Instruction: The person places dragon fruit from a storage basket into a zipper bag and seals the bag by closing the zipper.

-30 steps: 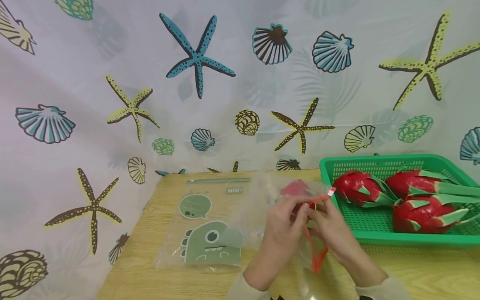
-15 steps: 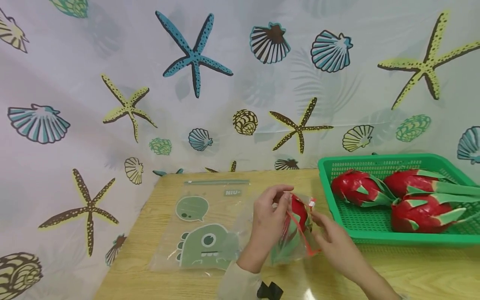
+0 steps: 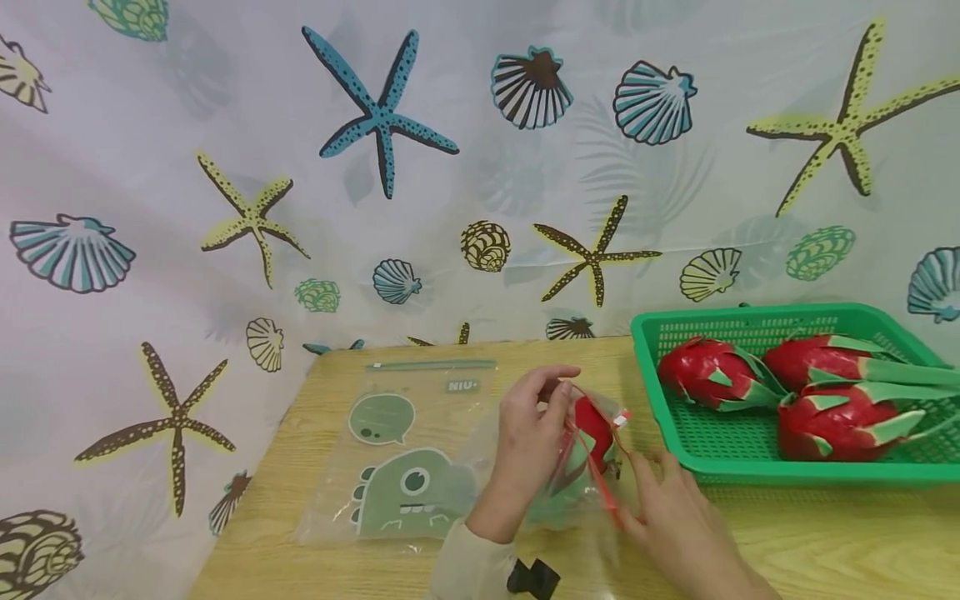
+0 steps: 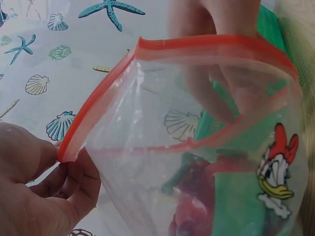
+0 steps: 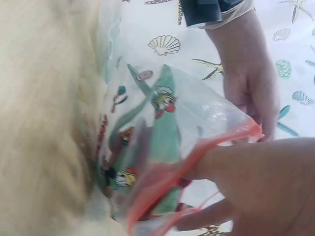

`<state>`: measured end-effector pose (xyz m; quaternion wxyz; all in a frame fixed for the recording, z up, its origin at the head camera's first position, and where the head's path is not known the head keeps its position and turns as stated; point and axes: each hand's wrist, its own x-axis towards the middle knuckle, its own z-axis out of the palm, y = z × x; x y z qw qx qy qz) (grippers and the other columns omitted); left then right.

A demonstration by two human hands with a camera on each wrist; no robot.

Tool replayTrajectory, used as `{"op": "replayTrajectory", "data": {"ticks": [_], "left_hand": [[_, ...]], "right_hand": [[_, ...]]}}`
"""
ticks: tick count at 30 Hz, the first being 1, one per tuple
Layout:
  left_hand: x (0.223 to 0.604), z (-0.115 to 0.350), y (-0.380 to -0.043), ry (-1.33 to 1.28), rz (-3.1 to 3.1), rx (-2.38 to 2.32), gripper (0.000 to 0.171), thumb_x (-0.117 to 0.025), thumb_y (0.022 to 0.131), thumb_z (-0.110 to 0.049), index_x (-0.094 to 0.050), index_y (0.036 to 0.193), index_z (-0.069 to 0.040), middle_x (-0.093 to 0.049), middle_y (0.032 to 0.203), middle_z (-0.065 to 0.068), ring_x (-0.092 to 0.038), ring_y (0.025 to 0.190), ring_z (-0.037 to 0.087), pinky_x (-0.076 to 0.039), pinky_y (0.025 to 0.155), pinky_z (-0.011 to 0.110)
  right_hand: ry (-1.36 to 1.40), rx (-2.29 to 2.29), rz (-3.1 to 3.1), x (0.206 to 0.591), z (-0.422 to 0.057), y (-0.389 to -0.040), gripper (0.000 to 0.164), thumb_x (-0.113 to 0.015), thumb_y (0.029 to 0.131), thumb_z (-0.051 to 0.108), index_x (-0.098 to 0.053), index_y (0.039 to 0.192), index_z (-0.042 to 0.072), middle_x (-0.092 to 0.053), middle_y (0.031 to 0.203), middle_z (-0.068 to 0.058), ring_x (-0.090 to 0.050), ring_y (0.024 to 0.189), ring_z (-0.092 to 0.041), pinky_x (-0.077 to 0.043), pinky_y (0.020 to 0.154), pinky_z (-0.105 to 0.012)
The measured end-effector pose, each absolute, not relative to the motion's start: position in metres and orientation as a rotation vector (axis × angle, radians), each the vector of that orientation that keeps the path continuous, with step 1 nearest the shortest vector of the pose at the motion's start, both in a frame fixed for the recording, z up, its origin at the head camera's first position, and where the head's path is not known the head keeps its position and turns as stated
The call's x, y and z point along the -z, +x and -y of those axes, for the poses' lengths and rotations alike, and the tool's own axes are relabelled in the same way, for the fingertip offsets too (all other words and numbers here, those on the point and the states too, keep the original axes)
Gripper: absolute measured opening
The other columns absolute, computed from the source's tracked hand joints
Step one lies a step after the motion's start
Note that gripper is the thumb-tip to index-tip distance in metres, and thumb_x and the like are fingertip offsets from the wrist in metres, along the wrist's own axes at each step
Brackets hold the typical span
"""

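Left hand (image 3: 528,429) and right hand (image 3: 686,517) are spreading wider than a second ago

The left grip is clamping the red edge of the zip bag (image 4: 125,118); whether the right is pinching cannot be told. A dragon fruit (image 3: 591,427) is lying inside, left of the green basket (image 3: 787,475).

Left grip (image 3: 528,433), bare hand: one, at the left side of the red-rimmed bag (image 4: 216,43); thumb and fingers bent, pinching the rim's end. Left wrist (image 3: 491,512): one, at the bag's near left, pale sleeve (image 3: 468,562) behind it. Right grip (image 3: 682,508), bare hand: one, at the bag's right; fingers at its mouth, whether pinching cannot be told. Right wrist (image 3: 720,567): one, near right of the bag.
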<state>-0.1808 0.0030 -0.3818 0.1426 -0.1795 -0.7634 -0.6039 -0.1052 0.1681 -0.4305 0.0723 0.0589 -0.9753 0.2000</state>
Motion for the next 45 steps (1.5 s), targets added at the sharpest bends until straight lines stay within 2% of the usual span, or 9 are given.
{"op": "replayTrajectory", "data": {"ticks": [4,6,8,11,17,23,30,36,45], "left_hand": [[0.379,0.0,-0.181,-0.493,2.199,1.743,0.017,-0.06,0.098,-0.009,-0.071,0.111,-0.012,-0.068,0.087,0.005,-0.059,0.076,0.008,-0.054,0.06,0.019],[0.378,0.001,-0.182,-0.488,2.196,1.745,0.017,-0.06,0.098,-0.009,-0.071,0.111,-0.014,-0.068,0.088,0.006,-0.059,0.076,0.008,-0.055,0.062,0.019],[0.377,0.002,-0.182,-0.489,2.194,1.75,0.017,-0.06,0.098,-0.009,-0.071,0.111,-0.013,-0.067,0.088,0.006,-0.058,0.076,0.008,-0.055,0.062,0.019],[0.377,0.004,-0.184,-0.499,2.187,1.748,0.017,-0.06,0.098,-0.008,-0.071,0.11,-0.013,-0.067,0.088,0.007,-0.058,0.075,0.008,-0.054,0.061,0.018],[0.374,0.009,-0.184,-0.514,2.183,1.738,0.017,-0.059,0.099,-0.009,-0.071,0.11,-0.013,-0.068,0.088,0.012,-0.059,0.074,0.011,-0.052,0.061,0.017],[0.367,0.019,-0.187,-0.47,2.181,1.744,0.017,-0.059,0.099,-0.011,-0.071,0.111,-0.014,-0.066,0.086,0.008,-0.06,0.072,0.011,-0.051,0.061,0.018],[0.36,0.034,-0.191,-0.521,2.154,1.794,0.018,-0.057,0.1,-0.011,-0.07,0.113,-0.012,-0.066,0.086,0.014,-0.059,0.073,0.014,-0.052,0.062,0.017],[0.349,0.045,-0.193,-0.533,2.171,1.716,0.018,-0.057,0.101,-0.011,-0.069,0.114,-0.012,-0.065,0.086,0.012,-0.06,0.073,0.015,-0.054,0.062,0.019],[0.332,0.054,-0.202,-0.491,2.096,1.632,0.018,-0.057,0.1,-0.011,-0.07,0.113,-0.011,-0.066,0.088,0.011,-0.064,0.072,0.018,-0.055,0.061,0.022]], "right_hand": [[0.152,-0.833,2.996,0.424,-0.171,-0.112,0.031,-0.071,0.089,0.022,-0.056,0.108,0.003,-0.062,0.082,-0.008,-0.057,0.064,-0.017,-0.049,0.054,-0.033],[0.164,-1.012,2.919,0.426,-0.173,-0.116,0.021,-0.071,0.089,0.014,-0.053,0.097,0.007,-0.061,0.073,0.0,-0.056,0.058,-0.01,-0.043,0.051,-0.025],[0.19,-1.086,2.845,0.43,-0.175,-0.12,0.019,-0.07,0.088,0.008,-0.052,0.092,0.008,-0.064,0.071,0.001,-0.058,0.058,-0.007,-0.042,0.05,-0.021],[0.246,-1.03,2.766,0.436,-0.174,-0.127,0.019,-0.071,0.086,0.003,-0.054,0.093,0.005,-0.067,0.072,0.0,-0.06,0.059,-0.006,-0.043,0.049,-0.02],[0.226,-0.971,2.713,0.429,-0.173,-0.138,0.013,-0.068,0.087,0.002,-0.066,0.099,-0.001,-0.069,0.071,0.0,-0.055,0.056,-0.004,-0.041,0.048,-0.02],[0.151,-1.252,2.698,0.406,-0.185,-0.146,0.016,-0.06,0.095,0.006,-0.068,0.107,-0.001,-0.068,0.082,-0.005,-0.064,0.061,-0.006,-0.049,0.049,-0.022],[0.142,-1.719,2.575,0.385,-0.198,-0.152,0.028,-0.056,0.101,0.012,-0.062,0.122,-0.004,-0.064,0.094,-0.017,-0.073,0.062,-0.023,-0.061,0.067,-0.029],[0.206,-1.709,2.511,0.362,-0.204,-0.157,0.035,-0.057,0.102,0.023,-0.062,0.125,-0.001,-0.065,0.093,-0.013,-0.075,0.067,-0.022,-0.06,0.08,-0.029],[0.245,-1.691,2.414,0.331,-0.214,-0.166,0.037,-0.055,0.102,0.03,-0.062,0.122,0.0,-0.067,0.091,-0.002,-0.074,0.071,-0.02,-0.062,0.07,-0.029]]}}
